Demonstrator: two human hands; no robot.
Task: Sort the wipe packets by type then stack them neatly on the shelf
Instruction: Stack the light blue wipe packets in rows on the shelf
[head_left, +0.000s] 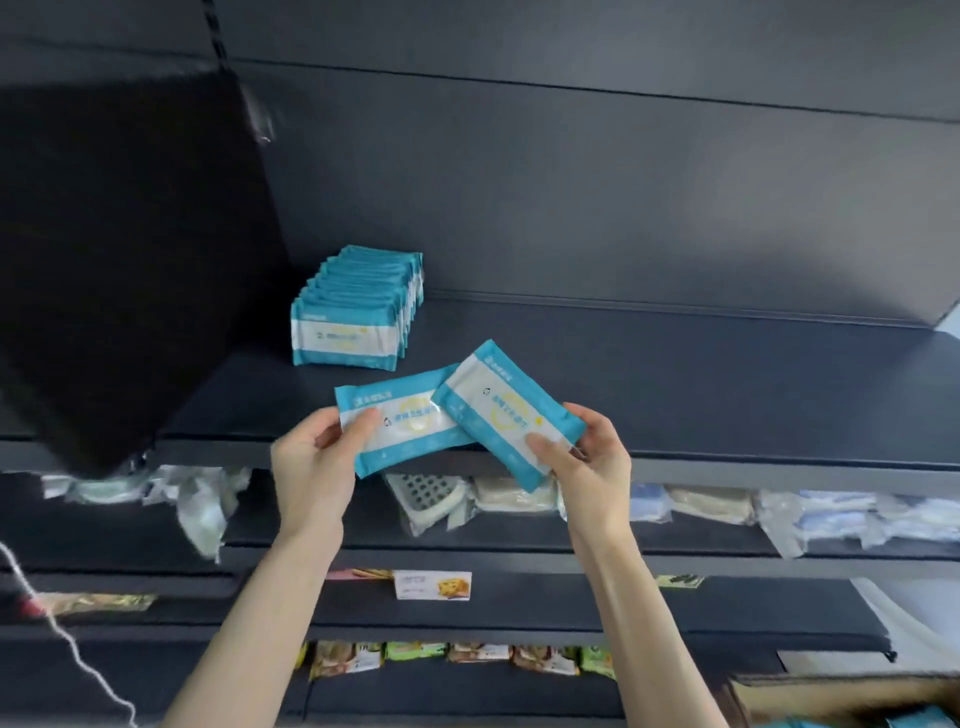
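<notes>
The left hand (311, 462) holds the first packet (405, 431) of wipes by its left end. The thumb is on top and the fingers are under it, so this grip is clamped on the first packet. The right hand (587, 457) holds the second packet (498, 410) by its lower end, thumb on top, and that grip is clamped on it too. Both are blue and white. The second packet is tilted and lies over the right end of the first one. They are up in the air by the front edge of the dark shelf (675, 384).

At the back left of this shelf stands a row of packets (353, 312) in the same blue and white, one behind the other, well apart from the hands.

On the shelves below are clear bags (717, 504), a small price card (432, 584) and snack packs (540, 659). A white cord (67, 639) hangs at the bottom left
</notes>
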